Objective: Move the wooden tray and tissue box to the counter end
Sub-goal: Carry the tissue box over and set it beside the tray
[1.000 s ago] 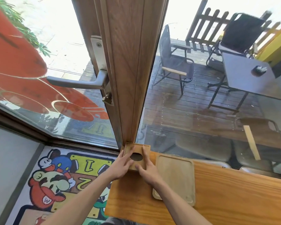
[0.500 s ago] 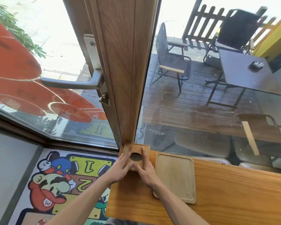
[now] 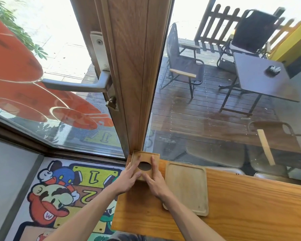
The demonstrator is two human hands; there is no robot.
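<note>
Tissue box [image 3: 145, 159] at counter's [image 3: 250, 206] far left corner, clamped between left hand [image 3: 129, 178] and right hand [image 3: 155, 180]. Tray [image 3: 186, 186] just right, flat.

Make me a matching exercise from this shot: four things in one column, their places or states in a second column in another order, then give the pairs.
Things:
1. tissue box
2. wooden tray
3. left hand
4. door handle

Places or states:
A. lies flat on the counter, to the right of the box
B. sticks out level from the wooden door frame
C. at the counter's far left corner, against the frame
D. on the box's left side

Pairs: 1-C, 2-A, 3-D, 4-B
</note>
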